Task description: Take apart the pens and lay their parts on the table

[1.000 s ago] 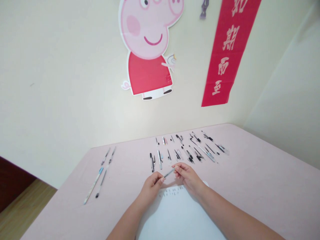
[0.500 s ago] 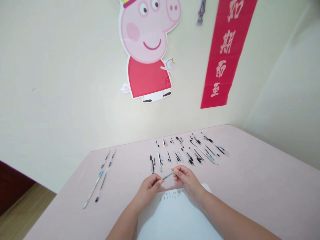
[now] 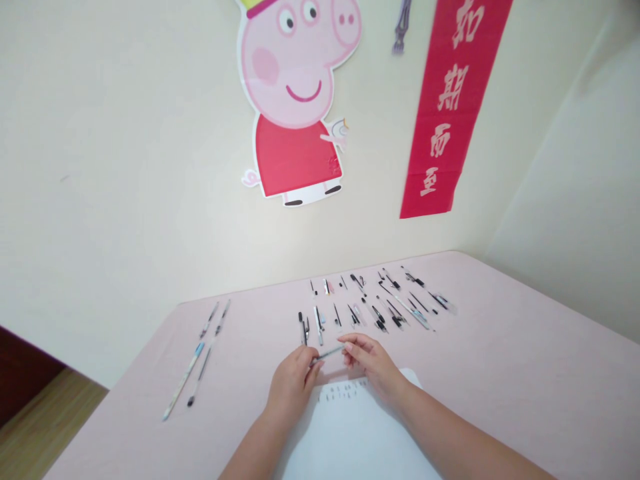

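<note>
Between my two hands is a slim grey, partly clear pen (image 3: pixel 329 353), held slightly slanted above the table. My left hand (image 3: pixel 294 381) has its fingers closed round the near-left end. At the other end, the thumb and fingertips of my right hand (image 3: pixel 373 361) pinch the pen; the tip there is mostly covered. Under my wrists lies a white sheet of paper (image 3: pixel 355 433) with small dark marks along its top edge. Just beyond my left hand, a black pen part (image 3: pixel 302 327) rests on the table.
Rows of pen parts (image 3: pixel 380 320), mostly black, white and clear, spread across the pink table (image 3: pixel 500 373) behind my hands. At the left lie a blue-and-cream pen (image 3: pixel 183 383), a clear pen with a black end (image 3: pixel 200 377) and two more pens. A wall (image 3: pixel 150 220) borders the back.
My left hand has shifted slightly left and turned, with its fingers closed further round the pen. More of the pen's left end is covered. The right hand has barely moved.
</note>
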`<state>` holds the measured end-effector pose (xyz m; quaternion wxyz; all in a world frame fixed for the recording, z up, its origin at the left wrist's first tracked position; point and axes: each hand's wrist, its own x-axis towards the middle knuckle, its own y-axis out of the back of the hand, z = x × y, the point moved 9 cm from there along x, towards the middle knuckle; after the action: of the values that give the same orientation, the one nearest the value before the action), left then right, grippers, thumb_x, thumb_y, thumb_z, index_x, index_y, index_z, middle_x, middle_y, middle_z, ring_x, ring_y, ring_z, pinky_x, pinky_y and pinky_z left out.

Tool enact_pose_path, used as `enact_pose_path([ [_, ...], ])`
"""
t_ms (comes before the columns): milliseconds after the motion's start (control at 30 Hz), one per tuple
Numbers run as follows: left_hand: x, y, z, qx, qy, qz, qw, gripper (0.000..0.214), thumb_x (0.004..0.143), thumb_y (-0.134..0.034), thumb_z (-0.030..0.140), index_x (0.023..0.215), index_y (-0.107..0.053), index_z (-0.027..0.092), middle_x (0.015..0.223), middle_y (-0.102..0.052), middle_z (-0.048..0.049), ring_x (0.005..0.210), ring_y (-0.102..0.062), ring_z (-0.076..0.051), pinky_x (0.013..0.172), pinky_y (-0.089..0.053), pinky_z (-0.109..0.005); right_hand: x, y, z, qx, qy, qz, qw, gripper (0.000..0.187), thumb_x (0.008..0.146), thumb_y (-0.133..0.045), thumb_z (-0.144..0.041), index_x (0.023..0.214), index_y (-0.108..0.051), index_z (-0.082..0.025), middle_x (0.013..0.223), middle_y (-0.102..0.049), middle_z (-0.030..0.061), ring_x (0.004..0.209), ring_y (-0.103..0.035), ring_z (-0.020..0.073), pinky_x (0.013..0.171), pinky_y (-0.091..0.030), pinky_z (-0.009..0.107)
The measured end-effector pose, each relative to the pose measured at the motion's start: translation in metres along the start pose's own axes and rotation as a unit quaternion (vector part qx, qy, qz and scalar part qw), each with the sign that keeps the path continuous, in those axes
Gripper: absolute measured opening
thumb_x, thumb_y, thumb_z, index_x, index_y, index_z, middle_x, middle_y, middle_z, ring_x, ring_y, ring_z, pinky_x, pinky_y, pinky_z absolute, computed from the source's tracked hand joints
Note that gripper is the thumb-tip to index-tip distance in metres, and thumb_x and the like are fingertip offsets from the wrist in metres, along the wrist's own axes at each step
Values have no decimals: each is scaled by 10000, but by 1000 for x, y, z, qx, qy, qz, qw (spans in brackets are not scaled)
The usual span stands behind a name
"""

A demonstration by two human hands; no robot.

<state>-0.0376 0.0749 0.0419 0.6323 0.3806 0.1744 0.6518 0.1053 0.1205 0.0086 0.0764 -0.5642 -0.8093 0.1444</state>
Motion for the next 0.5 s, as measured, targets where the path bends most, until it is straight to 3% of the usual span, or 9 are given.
enact_pose_path([
  [67, 0, 2, 3, 14, -12, 4, 1000, 144, 828, -467, 317, 819, -590, 243, 763, -578, -34, 715, -529, -186, 638, -335, -263, 1, 6, 0, -35, 14, 14, 999, 353, 707, -615, -511, 851, -576, -191, 638, -547, -16, 552, -475, 108, 526, -344, 231],
  [167, 0, 1, 7, 53, -30, 4, 998, 166, 845, -438, 306, 840, -588, 234, 785, -582, -39, 743, -536, -186, 650, -362, -261, 3, 12, -5, -135, 55, 24, 989, 401, 764, -504, -576, 665, -479, -188, 558, -460, -39, 505, -405, 96, 492, -298, 227],
  [300, -1, -3, 12, 116, -58, -6, 992, 206, 873, -386, 287, 869, -577, 210, 824, -587, -46, 779, -544, -178, 675, -400, -265, 5, 9, -3, -240, 58, -5, 969, 526, 778, -380, -654, 525, -388, -193, 467, -340, -51, 459, -329, 97, 470, -255, 243],
  [500, -5, -6, 22, 178, -94, -11, 979, 220, 879, -383, 298, 866, -577, 196, 817, -593, -48, 775, -551, -176, 689, -423, -286, 5, 3, 0, -261, 40, -20, 964, 556, 754, -390, -671, 465, -371, -197, 435, -336, -45, 443, -317, 97, 476, -261, 250],
])
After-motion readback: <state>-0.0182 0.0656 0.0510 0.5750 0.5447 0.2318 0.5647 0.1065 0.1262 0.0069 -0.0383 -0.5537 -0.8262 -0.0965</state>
